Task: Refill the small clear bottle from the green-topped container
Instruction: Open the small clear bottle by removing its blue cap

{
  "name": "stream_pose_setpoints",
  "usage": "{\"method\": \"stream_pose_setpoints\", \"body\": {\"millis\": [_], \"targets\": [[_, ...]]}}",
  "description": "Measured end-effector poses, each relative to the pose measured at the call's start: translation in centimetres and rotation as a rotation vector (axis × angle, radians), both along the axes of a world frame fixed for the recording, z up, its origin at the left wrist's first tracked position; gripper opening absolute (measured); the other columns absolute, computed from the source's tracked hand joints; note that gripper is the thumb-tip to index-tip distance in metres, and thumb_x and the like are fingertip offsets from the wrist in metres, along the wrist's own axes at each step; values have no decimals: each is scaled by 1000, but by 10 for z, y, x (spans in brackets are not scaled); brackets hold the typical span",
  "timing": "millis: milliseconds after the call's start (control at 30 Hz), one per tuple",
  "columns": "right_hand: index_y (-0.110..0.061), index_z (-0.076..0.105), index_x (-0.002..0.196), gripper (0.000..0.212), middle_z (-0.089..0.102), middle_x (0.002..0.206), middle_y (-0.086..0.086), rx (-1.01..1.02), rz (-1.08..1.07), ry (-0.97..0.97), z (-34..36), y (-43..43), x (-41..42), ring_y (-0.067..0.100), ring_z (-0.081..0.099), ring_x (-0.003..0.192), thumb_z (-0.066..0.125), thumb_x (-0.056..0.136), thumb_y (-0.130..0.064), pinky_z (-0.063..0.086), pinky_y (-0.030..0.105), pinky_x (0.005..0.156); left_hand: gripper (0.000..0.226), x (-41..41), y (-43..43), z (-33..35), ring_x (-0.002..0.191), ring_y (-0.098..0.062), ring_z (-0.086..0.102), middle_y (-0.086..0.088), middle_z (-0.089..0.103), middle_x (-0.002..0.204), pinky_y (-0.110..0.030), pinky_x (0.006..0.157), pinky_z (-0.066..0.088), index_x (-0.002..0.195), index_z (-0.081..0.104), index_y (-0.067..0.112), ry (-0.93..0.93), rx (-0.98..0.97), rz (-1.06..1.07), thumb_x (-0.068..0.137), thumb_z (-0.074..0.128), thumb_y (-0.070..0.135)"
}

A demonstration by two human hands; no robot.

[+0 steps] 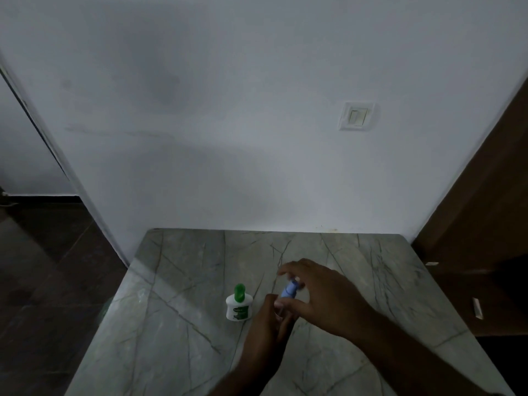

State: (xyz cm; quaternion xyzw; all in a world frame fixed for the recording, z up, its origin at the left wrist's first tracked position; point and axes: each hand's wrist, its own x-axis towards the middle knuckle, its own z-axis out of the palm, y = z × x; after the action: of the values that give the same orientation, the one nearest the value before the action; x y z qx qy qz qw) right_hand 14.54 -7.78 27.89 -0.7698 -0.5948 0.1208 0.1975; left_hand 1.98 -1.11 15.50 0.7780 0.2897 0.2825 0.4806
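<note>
A small white container with a green flip top point(239, 303) stands upright on the grey marble table point(183, 310), just left of my hands. My left hand point(267, 324) grips the body of the small clear bottle point(278, 308), which it mostly hides. A blue pump top point(288, 290) sits on that bottle. My right hand point(317, 292) curls over the blue top from the right and above, with its fingers around it. Both hands are blurred by motion.
The table backs onto a white wall with a light switch point(357, 117). A brown wooden cabinet point(483, 224) stands at the right. Dark floor tiles point(48, 281) lie beyond the table's left edge.
</note>
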Motion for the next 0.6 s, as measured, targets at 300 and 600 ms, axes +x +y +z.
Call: {"method": "stream_pose_setpoints", "body": {"millis": [300, 600], "targets": [[-31, 67, 106, 19, 61, 106, -11, -63, 75, 17, 8, 0, -4, 4, 57, 92, 60, 89, -25, 48, 20, 83, 28, -2, -2, 1, 85, -12, 64, 5, 65, 95, -35, 75, 53, 105, 54, 27, -25, -31, 3, 92, 53, 52], [-36, 59, 116, 34, 63, 111, -18, 9, -64, 22, 2, 2, -5, -1, 60, 89, 59, 87, -54, 51, 21, 80, 31, -2, -5, 9, 85, -10, 64, 7, 66, 95, -34, 74, 55, 110, 55, 26, -32, -47, 23, 91, 55, 51]]}}
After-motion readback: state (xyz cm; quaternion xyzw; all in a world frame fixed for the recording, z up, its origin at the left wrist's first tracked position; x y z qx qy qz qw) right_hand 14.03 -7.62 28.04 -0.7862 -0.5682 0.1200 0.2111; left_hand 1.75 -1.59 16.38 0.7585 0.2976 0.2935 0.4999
